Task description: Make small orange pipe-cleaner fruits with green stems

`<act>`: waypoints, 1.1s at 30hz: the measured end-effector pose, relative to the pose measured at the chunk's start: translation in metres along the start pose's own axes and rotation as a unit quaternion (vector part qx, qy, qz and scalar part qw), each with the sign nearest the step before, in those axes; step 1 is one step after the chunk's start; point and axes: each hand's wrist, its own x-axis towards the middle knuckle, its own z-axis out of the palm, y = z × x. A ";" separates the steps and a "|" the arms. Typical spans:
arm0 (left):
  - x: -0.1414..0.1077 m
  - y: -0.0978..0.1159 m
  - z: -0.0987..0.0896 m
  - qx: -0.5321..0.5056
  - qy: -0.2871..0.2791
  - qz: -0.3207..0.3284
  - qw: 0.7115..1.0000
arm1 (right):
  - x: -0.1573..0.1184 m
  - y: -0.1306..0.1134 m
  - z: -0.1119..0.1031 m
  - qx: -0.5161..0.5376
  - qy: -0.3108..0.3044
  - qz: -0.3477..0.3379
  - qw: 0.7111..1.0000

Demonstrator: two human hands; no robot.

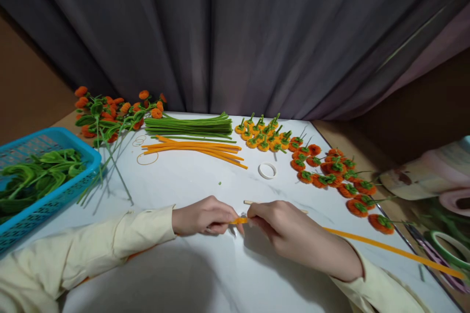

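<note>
Near the front middle of the white table, my left hand (207,216) pinches one end of a yellow-orange fuzzy stem (389,248). My right hand (284,230) grips the same stem just to the right, its fingers closed. A short coiled or bent part of the stem shows between the two hands. The long tail passes behind my right wrist and stretches out to the right edge. A thin pale stick (251,202) lies partly behind my right hand.
Behind the hands lie green stems (191,126), orange stems (194,147), a white ring (268,170), yellow flower heads (263,143) and orange ones (356,207). A blue basket (73,178) of leaves stands left; green tape (450,249) and scissors (433,254) lie right.
</note>
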 end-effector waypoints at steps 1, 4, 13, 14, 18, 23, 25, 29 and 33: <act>0.000 0.000 0.000 -0.006 -0.001 -0.003 1.000 | 0.000 -0.001 0.000 0.003 -0.005 -0.003 1.000; 0.001 -0.001 -0.001 -0.004 -0.004 0.000 1.000 | 0.000 -0.002 0.000 0.021 -0.012 -0.023 0.999; 0.001 0.001 0.001 0.006 -0.006 -0.006 1.000 | 0.000 -0.005 0.004 -0.015 -0.038 -0.074 0.996; 0.001 0.001 0.001 0.007 -0.007 -0.005 1.000 | 0.000 -0.005 0.003 -0.027 -0.044 -0.080 0.995; 0.002 0.002 0.001 0.025 -0.005 0.007 1.000 | -0.003 -0.007 0.002 -0.098 -0.052 -0.110 0.988; 0.003 0.003 0.000 0.040 -0.018 -0.019 0.999 | -0.002 -0.005 0.006 -0.188 -0.021 -0.162 0.968; 0.002 0.004 0.000 0.043 -0.022 -0.033 0.998 | -0.001 -0.004 0.008 -0.199 -0.017 -0.178 0.964; 0.002 0.003 -0.002 -0.026 -0.049 -0.060 0.997 | 0.000 -0.004 0.010 -0.211 -0.014 -0.199 0.957; 0.002 0.003 -0.005 -0.117 -0.061 -0.088 0.987 | -0.002 -0.005 0.008 -0.205 -0.011 -0.179 0.962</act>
